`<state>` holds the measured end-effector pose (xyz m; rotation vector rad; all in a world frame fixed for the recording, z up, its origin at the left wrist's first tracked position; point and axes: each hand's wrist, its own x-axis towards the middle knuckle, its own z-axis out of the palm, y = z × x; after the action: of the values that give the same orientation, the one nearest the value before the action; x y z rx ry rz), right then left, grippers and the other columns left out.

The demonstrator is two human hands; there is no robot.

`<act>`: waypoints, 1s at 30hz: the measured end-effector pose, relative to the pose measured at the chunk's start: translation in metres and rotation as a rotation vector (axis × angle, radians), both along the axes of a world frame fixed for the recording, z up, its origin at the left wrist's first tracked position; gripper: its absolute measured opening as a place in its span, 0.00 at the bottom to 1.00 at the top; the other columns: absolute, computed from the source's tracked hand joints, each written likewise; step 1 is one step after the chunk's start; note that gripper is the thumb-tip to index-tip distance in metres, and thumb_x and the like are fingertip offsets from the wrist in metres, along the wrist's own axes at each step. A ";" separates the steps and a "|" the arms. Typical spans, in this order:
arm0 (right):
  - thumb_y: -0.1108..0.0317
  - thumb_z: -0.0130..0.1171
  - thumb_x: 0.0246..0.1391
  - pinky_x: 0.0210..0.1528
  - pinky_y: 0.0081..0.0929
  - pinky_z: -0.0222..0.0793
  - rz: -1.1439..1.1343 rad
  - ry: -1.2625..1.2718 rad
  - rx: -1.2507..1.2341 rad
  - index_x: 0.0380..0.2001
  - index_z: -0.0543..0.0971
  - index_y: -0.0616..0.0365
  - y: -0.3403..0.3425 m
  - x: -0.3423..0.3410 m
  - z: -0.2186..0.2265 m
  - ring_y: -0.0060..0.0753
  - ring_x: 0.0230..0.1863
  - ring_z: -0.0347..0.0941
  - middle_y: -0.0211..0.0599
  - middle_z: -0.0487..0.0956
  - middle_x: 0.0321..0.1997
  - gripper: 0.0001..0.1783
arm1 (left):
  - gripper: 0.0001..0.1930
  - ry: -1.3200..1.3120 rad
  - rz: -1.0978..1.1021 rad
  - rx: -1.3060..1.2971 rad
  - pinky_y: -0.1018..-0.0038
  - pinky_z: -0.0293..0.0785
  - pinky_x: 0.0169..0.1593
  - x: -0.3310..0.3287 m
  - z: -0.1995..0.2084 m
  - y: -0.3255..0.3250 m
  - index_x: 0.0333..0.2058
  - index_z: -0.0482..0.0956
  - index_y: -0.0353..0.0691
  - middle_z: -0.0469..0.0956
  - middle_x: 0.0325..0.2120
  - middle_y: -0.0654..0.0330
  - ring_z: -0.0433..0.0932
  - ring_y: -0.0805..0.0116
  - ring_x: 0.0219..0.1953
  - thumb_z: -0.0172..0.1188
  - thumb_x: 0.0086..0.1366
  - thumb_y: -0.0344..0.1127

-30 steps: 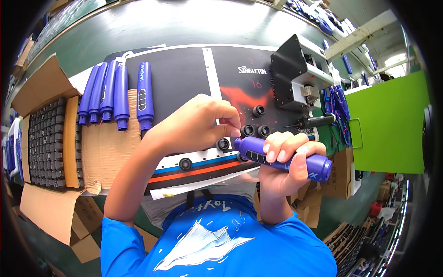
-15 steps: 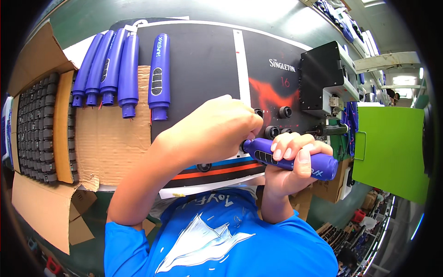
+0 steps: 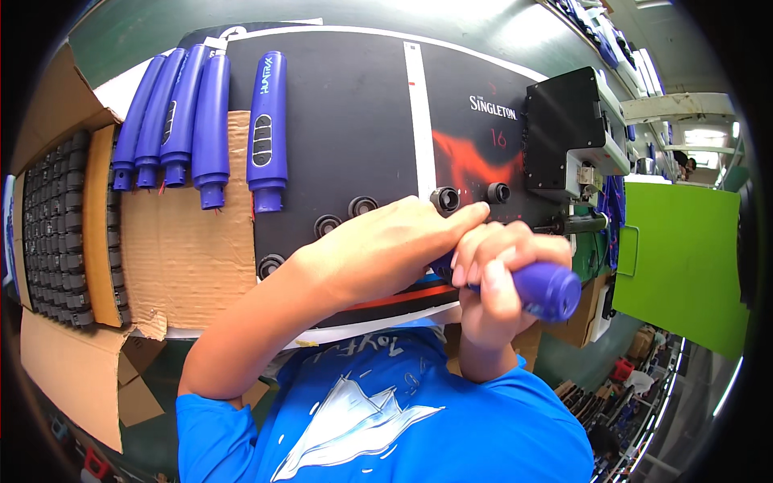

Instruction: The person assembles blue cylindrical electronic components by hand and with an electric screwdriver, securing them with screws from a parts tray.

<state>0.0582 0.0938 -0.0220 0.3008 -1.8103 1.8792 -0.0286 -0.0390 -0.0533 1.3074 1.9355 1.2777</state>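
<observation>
My right hand (image 3: 506,266) is wrapped around a purple tubular handle (image 3: 554,290), its rounded end tilted toward me. My left hand (image 3: 386,245) is closed at the handle's other end, index finger reaching across beside my right fingers. Whatever the left fingertips pinch there is hidden behind the hand. Just beyond my hands, black ring-shaped parts (image 3: 444,200) lie on the dark mat (image 3: 346,105), with several more by my left forearm. To the far left rest several similar purple handles (image 3: 211,121) side by side; another handle (image 3: 268,121) with a button panel lies apart.
At the left, an open carton (image 3: 103,225) holds rows of black parts. A flat cardboard sheet (image 3: 185,258) lies between it and the mat. On the right stand a black boxy machine (image 3: 555,133) and a bright green panel (image 3: 684,266). A white strip (image 3: 416,105) crosses the mat.
My left hand has moved right and further over the handle's end, covering its buttons. The handle has turned so its rounded end points more toward me. Rings by my left forearm have come into sight.
</observation>
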 end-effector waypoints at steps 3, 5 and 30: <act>0.84 0.52 0.52 0.26 0.29 0.72 -0.164 -0.043 -0.197 0.37 0.66 0.62 -0.006 -0.016 0.002 0.27 0.20 0.70 0.37 0.70 0.22 0.11 | 0.36 0.001 0.039 0.059 0.55 0.75 0.40 0.000 -0.005 0.000 0.64 0.64 0.38 0.81 0.32 0.47 0.79 0.44 0.35 0.62 0.54 0.21; 0.84 0.53 0.52 0.26 0.28 0.72 -0.203 -0.127 -0.242 0.37 0.68 0.64 -0.004 -0.024 0.009 0.26 0.20 0.70 0.37 0.71 0.22 0.10 | 0.37 -0.042 0.007 0.024 0.55 0.75 0.41 -0.003 -0.002 0.004 0.64 0.62 0.39 0.80 0.32 0.45 0.79 0.42 0.36 0.63 0.53 0.21; 0.71 0.51 0.46 0.22 0.26 0.72 0.353 0.264 -0.382 0.33 0.67 0.55 0.064 0.009 0.008 0.26 0.15 0.71 0.30 0.73 0.18 0.08 | 0.35 -0.023 0.004 0.183 0.64 0.80 0.50 -0.016 0.029 -0.017 0.59 0.74 0.39 0.83 0.41 0.49 0.83 0.52 0.46 0.56 0.47 0.16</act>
<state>0.0675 0.1575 -0.0137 0.7271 -1.2532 2.2491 -0.0443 -0.0559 -0.0242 1.3691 1.8419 1.4946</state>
